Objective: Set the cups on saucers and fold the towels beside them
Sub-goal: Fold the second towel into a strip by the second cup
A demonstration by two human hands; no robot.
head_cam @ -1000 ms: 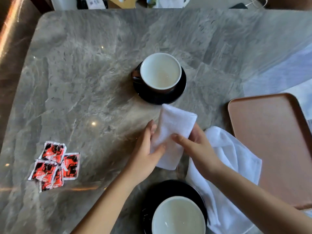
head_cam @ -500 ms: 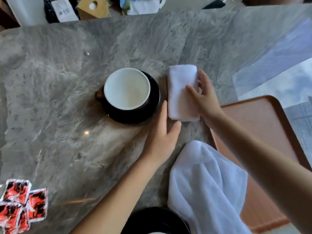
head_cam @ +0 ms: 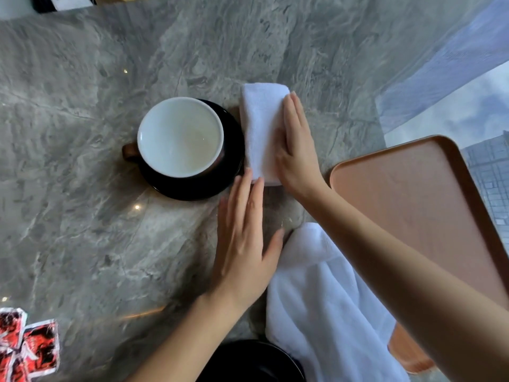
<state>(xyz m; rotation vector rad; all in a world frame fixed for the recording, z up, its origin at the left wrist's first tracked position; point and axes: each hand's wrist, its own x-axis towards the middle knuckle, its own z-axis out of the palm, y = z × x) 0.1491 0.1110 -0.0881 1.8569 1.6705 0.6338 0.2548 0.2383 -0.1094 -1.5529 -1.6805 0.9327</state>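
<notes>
A dark cup with a white inside [head_cam: 180, 137] stands on a black saucer [head_cam: 230, 172] in the middle of the marble table. Right beside the saucer lies a folded white towel [head_cam: 260, 125]. My right hand [head_cam: 298, 150] rests flat on the towel's right side, fingers straight. My left hand [head_cam: 243, 238] lies flat on the table, its fingertips touching the towel's near end. A second white towel [head_cam: 327, 307] lies unfolded near me. The rim of a second black saucer [head_cam: 256, 359] shows at the bottom edge; its cup is out of view.
An orange-brown tray [head_cam: 424, 210] sits at the right, partly under my right forearm. Several red sachets [head_cam: 26, 346] lie at the bottom left. Boxes and papers [head_cam: 63, 2] crowd the table's far edge.
The folded towel was carried from in front of me to the far cup's right side and laid down. My right hand went from gripping it to lying flat on it.
</notes>
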